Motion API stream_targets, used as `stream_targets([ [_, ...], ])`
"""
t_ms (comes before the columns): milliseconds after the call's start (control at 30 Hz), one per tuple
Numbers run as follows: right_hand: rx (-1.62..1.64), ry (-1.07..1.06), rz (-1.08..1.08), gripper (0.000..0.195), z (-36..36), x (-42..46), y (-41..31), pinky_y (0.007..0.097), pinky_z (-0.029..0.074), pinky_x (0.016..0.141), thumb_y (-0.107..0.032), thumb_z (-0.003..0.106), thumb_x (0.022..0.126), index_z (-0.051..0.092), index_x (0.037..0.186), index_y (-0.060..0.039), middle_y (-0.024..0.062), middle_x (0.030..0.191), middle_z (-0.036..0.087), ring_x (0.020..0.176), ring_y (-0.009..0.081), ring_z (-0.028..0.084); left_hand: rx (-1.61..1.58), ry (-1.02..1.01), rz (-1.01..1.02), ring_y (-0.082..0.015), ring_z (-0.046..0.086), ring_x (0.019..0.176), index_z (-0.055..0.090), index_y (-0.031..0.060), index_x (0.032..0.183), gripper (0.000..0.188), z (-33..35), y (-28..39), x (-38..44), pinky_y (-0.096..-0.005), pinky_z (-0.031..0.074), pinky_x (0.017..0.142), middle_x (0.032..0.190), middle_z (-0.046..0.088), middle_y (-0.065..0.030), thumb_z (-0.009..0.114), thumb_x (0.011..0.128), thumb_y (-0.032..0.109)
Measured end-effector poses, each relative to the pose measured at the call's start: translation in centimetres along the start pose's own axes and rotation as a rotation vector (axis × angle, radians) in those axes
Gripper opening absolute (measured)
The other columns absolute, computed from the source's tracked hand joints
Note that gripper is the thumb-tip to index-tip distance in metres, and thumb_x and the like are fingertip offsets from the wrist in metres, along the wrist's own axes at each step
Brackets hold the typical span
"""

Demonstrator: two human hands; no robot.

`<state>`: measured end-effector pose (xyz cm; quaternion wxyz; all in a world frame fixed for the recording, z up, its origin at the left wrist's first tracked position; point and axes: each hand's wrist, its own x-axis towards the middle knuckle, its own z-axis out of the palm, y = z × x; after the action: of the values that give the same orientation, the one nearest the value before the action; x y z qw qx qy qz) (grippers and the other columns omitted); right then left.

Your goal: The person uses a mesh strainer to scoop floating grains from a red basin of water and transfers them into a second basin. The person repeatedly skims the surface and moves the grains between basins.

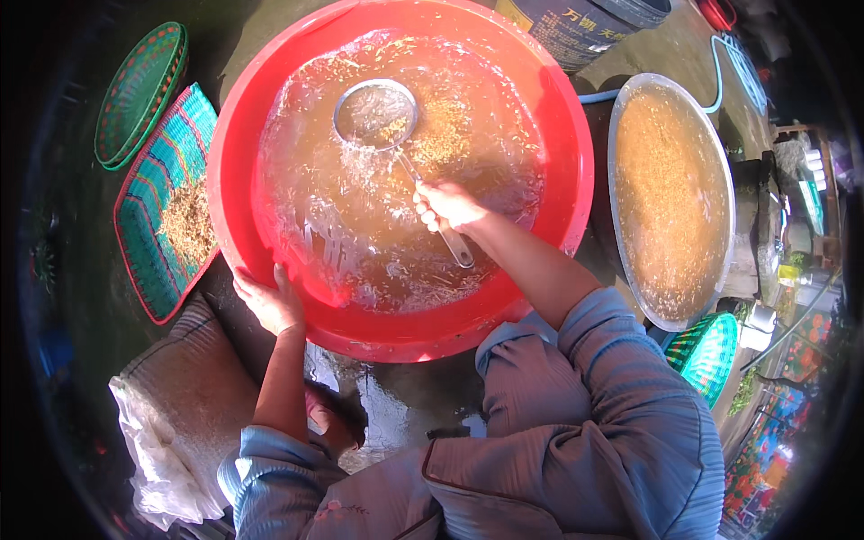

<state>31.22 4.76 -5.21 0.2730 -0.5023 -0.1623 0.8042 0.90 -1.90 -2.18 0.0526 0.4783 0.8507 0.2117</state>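
Note:
My right hand (448,204) grips the metal handle of a round mesh strainer (376,113). The strainer's bowl is at the water surface inside a large red plastic tub (233,155), with a few yellowish grains in its mesh. Cloudy brown water (337,223) fills much of the tub, with bits of husk floating on it. A patch of golden grain (442,131) shows beside the strainer, to its right. My left hand (273,302) rests against the tub's near left rim, fingers spread, holding nothing.
A metal basin (727,182) of grain under water stands to the right, near a green woven basket (709,358). Wet husks (189,219) lie on a striped woven tray (145,233) at left, below green baskets (142,94). A dark bucket (580,34) and blue hose (715,74) lie beyond.

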Motion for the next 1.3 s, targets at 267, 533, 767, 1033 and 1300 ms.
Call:
stream_targets([
  [267, -0.641, 0.615, -0.046, 0.024, -7.6, -5.8, -0.9, 0.0274, 0.032, 0.029, -0.025, 0.038, 0.088, 0.044, 0.073, -0.0074, 0.0018, 0.050, 0.039, 0.035, 0.0113, 0.037, 0.011, -0.025, -0.112, -0.0364, 0.033, 0.118, 0.023, 0.0021, 0.130, 0.074, -1.2, 0.8, -0.2, -0.0410, 0.033, 0.096, 0.131, 0.028, -0.0215, 0.061, 0.075, 0.034],
  [533, -0.070, 0.027, 0.036, 0.026, 1.6, -3.7, 1.6, 0.0245, 0.033, 0.038, -0.027, 0.037, 0.092, 0.044, 0.074, -0.0086, -0.0007, 0.056, 0.040, 0.044, 0.0095, 0.038, 0.015, 0.026, 0.005, -0.0384, 0.037, 0.115, 0.024, -0.0008, 0.129, 0.071, -0.2, -0.9, -0.2, -0.0428, 0.035, 0.093, 0.128, 0.030, -0.0238, 0.061, 0.076, 0.030],
  [767, -0.573, 0.538, -0.208, 0.029, -8.1, -1.6, -4.1, 0.0283, 0.041, 0.039, -0.029, 0.040, 0.089, 0.046, 0.070, -0.0084, 0.0025, 0.059, 0.048, 0.049, 0.0110, 0.050, 0.032, 0.030, 0.061, -0.0376, 0.035, 0.117, 0.023, 0.0007, 0.130, 0.073, 0.9, -0.9, 0.0, -0.0426, 0.036, 0.093, 0.130, 0.028, -0.0221, 0.059, 0.077, 0.034],
  [1033, -0.443, 0.341, 0.095, 0.028, -1.9, -8.7, 3.9, 0.0268, 0.031, 0.032, -0.028, 0.038, 0.089, 0.044, 0.075, -0.0044, 0.0032, 0.055, 0.042, 0.037, 0.0115, 0.037, 0.038, 0.013, 0.020, -0.0376, 0.035, 0.117, 0.021, 0.0022, 0.131, 0.074, 0.7, -1.2, 0.1, -0.0427, 0.036, 0.093, 0.131, 0.028, -0.0210, 0.060, 0.076, 0.034],
  [1300, -0.194, 0.130, -0.255, 0.027, -2.6, 1.1, -4.0, 0.0211, 0.032, 0.035, -0.028, 0.036, 0.092, 0.043, 0.073, -0.0114, -0.0036, 0.057, 0.040, 0.042, 0.0062, 0.036, 0.004, -0.005, -0.029, -0.0360, 0.034, 0.119, 0.021, 0.0022, 0.131, 0.076, -0.5, 0.8, -0.1, -0.0398, 0.032, 0.097, 0.131, 0.029, -0.0220, 0.063, 0.074, 0.031],
])
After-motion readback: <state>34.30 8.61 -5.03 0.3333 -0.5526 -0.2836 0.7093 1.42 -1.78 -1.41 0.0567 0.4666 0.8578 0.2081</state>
